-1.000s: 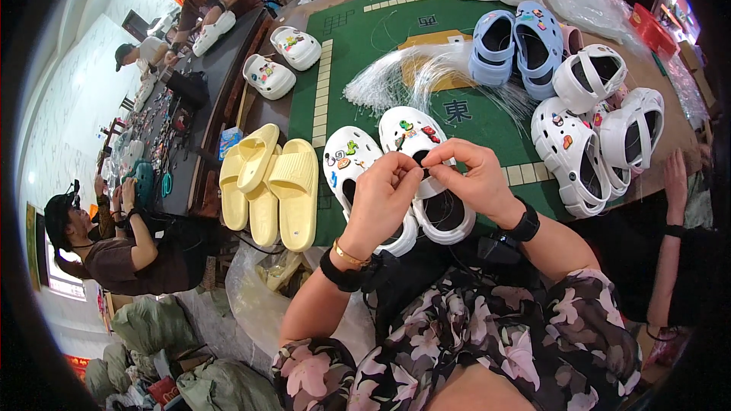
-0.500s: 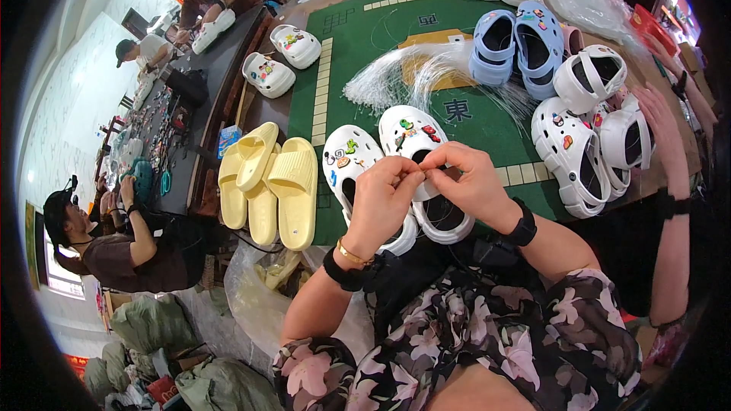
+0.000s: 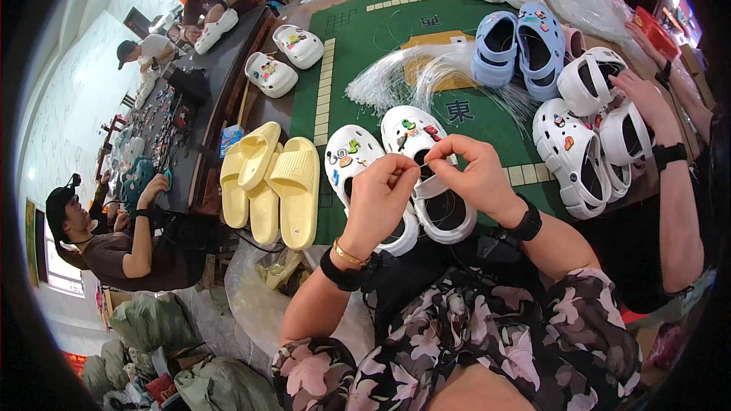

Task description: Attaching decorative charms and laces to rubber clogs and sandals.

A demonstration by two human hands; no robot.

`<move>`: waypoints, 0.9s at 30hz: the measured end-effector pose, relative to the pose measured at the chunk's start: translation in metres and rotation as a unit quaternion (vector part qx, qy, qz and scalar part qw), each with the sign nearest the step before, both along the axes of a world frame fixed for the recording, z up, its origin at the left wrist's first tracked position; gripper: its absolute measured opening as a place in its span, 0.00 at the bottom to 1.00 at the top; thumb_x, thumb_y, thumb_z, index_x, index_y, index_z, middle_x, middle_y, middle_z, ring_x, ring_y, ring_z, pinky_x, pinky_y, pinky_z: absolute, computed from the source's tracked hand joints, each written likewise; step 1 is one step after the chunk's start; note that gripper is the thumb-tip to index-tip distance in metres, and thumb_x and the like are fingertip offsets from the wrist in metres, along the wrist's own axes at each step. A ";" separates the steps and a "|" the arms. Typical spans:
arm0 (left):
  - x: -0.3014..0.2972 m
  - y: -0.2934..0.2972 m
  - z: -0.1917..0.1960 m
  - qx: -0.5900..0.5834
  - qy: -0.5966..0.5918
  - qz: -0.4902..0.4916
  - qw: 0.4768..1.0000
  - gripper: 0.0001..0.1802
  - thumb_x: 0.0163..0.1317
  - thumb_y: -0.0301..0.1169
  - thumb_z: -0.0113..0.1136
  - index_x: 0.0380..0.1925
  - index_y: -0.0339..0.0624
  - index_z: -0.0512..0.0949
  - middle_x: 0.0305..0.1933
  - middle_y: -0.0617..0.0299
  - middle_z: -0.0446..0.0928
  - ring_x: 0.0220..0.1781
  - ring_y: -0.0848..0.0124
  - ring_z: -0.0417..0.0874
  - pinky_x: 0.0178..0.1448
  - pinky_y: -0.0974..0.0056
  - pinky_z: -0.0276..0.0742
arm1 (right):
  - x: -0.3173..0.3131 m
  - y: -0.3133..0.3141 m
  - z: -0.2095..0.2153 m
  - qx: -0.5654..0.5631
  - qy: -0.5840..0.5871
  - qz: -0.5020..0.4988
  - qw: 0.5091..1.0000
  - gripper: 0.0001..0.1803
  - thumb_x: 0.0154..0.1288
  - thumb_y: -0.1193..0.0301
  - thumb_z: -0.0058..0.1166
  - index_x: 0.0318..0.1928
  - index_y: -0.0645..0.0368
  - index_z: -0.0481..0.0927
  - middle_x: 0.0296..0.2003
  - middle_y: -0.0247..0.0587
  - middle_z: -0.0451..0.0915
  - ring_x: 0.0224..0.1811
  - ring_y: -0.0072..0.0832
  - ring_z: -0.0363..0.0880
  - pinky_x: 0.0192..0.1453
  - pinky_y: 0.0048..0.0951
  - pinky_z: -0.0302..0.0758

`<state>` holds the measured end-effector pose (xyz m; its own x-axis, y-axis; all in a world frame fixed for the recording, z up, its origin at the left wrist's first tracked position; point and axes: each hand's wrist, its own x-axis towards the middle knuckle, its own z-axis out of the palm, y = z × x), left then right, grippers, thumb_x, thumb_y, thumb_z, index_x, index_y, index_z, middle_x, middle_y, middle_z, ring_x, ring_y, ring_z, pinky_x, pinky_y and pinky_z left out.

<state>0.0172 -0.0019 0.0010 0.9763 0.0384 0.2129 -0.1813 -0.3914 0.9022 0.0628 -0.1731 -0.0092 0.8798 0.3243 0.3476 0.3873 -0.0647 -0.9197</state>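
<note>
Since half a second ago both hands have barely shifted, staying pinched together over the same pair of clogs, while the co-worker's hand at the right has come back onto the white clogs there.

Left hand (image 3: 378, 204) has its fingertips closed in a pinch at the top of the fist, and right hand (image 3: 474, 175) has its thumb and forefinger pinched just beside them; the two grips nearly touch. What they pinch is too small to make out. Both hands hover directly over the pair of white clogs (image 3: 403, 171), which lie side by side on the near edge of the green counter (image 3: 365, 46), toes pointing far, with small coloured charms on their fronts. The right clog's heel strap shows just under the right hand.

Left of the pair lie yellow slides (image 3: 270, 183), stacked loosely. Farther off sits a bundle of clear thin strands (image 3: 415, 76), and right of it two light blue clogs (image 3: 518, 46). At the right edge more white clogs (image 3: 586, 137) are heaped, with a co-worker's hand (image 3: 640, 95) resting on them. Two further white clogs (image 3: 283, 61) lie at the far left, near other seated people.
</note>
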 end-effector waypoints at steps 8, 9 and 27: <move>0.000 0.001 -0.002 0.008 0.022 -0.009 1.000 0.05 0.61 0.25 0.61 0.34 0.33 0.79 0.26 0.68 0.77 0.27 0.84 0.72 0.32 0.75 0.69 | -0.003 0.005 -0.003 0.000 0.053 0.029 0.998 0.06 0.59 0.76 0.57 0.35 0.66 0.82 0.29 0.37 0.82 0.32 0.18 0.80 0.35 0.22 0.77; 0.000 0.001 -0.001 0.019 0.026 -0.009 0.999 0.05 0.61 0.25 0.61 0.34 0.33 0.80 0.26 0.68 0.77 0.27 0.84 0.72 0.32 0.75 0.69 | -0.003 0.005 -0.005 0.000 0.053 0.028 0.998 0.06 0.59 0.76 0.57 0.36 0.66 0.82 0.30 0.37 0.82 0.31 0.18 0.80 0.35 0.22 0.77; -0.002 -0.004 -0.001 0.077 -0.078 0.004 0.994 0.06 0.55 0.23 0.65 0.33 0.37 0.80 0.34 0.60 0.80 0.33 0.75 0.80 0.35 0.70 0.75 | -0.002 0.001 0.002 -0.021 0.042 0.039 0.998 0.07 0.59 0.73 0.57 0.35 0.65 0.79 0.32 0.38 0.80 0.34 0.22 0.78 0.38 0.26 0.76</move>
<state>0.0155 -0.0058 0.0002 0.9306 0.0009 0.3661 -0.3113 -0.5243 0.7926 0.0604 -0.1725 -0.0068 0.8771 0.4050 0.2582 0.3139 -0.0763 -0.9464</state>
